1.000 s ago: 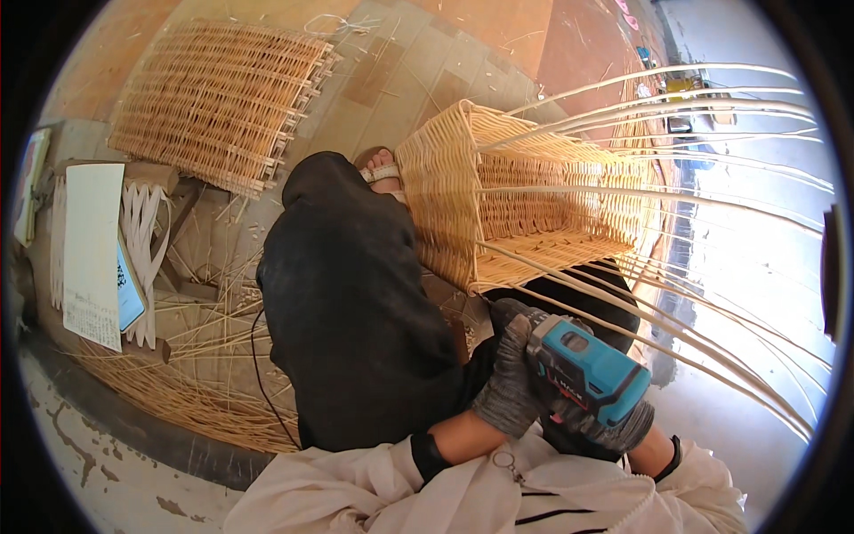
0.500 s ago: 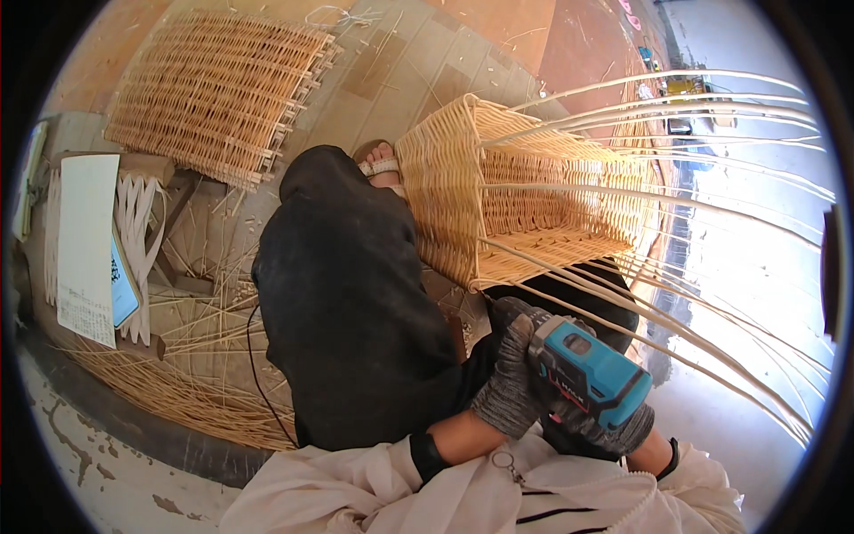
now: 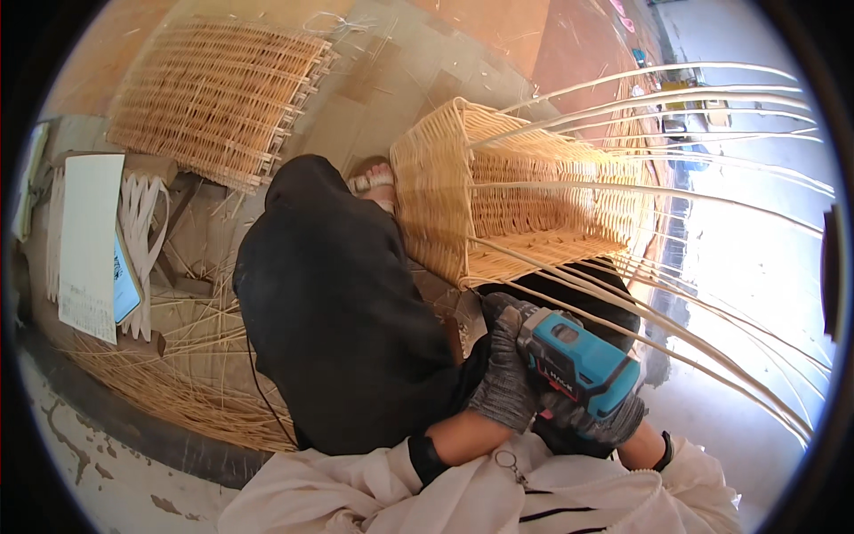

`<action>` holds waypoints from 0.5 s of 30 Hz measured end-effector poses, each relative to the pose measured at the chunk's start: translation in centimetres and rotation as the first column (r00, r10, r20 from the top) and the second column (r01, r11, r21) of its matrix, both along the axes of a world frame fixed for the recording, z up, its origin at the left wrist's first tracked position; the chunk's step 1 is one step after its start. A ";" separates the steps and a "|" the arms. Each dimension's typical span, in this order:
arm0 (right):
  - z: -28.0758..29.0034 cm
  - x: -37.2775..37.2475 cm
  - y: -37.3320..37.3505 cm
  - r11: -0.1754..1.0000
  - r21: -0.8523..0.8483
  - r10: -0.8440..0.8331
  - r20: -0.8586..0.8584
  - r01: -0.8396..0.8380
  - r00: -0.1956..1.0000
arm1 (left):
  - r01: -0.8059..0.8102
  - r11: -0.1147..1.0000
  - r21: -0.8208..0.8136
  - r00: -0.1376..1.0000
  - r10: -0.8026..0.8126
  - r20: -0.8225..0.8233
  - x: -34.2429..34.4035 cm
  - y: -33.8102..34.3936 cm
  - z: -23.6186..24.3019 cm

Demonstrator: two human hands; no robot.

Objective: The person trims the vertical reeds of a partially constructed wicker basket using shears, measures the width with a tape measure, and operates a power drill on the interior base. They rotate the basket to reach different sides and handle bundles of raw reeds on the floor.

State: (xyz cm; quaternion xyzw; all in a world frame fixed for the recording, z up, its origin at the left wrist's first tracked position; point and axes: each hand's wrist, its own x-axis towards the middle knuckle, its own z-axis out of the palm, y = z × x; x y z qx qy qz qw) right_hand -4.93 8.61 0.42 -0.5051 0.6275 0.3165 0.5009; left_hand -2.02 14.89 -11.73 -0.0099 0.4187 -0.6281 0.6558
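Note:
My left hand (image 3: 503,374), in a grey glove, wraps round the front of a teal and black cordless drill (image 3: 587,360). My gloved right hand (image 3: 609,418) grips it from behind and underneath, partly hidden. The drill's nose points up and left at the near lower corner of a square woven wicker basket (image 3: 422,187); whether a bit touches it, I cannot make out. The basket lies on its side against my dark-clothed legs (image 3: 329,320), with long pale rods (image 3: 676,191) sticking out to the right from its open rim.
A woven panel (image 3: 213,98) lies on the floor (image 3: 382,62) at upper left. A wooden stool (image 3: 156,163) at left holds paper (image 3: 89,249), a phone (image 3: 126,276) and pale strips. Loose canes (image 3: 178,400) lie at lower left; a pale wall (image 3: 98,472) is behind them.
My left leg, the basket and the drill in both hands have shifted slightly left. My hands have risen a little with the drill, keeping their grip.

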 end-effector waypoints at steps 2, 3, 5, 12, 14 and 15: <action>-1.2 -1.9 0.1 0.998 -0.014 0.062 0.066 -0.061 0.996 | -0.089 0.988 -0.129 0.992 0.076 -0.102 -0.2 0.2 -0.3; -1.5 -2.9 0.1 0.993 -0.028 0.117 0.126 -0.115 0.985 | -0.093 0.987 -0.131 0.992 0.080 -0.101 -0.2 0.2 -0.3; -1.1 -4.0 0.0 0.983 0.083 -0.182 0.264 0.165 0.947 | -0.082 0.989 -0.123 0.997 0.079 -0.025 -0.2 0.1 -0.2; -0.3 -4.6 0.2 0.619 -0.291 0.771 0.045 -0.730 0.636 | -0.058 0.991 -0.121 0.997 0.051 -0.064 0.5 0.4 0.7; -0.3 -4.4 0.2 0.570 -0.260 0.811 0.022 -0.780 0.585 | -0.046 0.983 -0.177 0.995 0.029 -0.099 1.0 0.5 0.8; -0.1 -3.9 0.3 0.827 -0.207 0.548 0.096 -0.522 0.831 | -0.047 0.984 -0.174 0.994 0.029 -0.101 0.8 0.4 0.5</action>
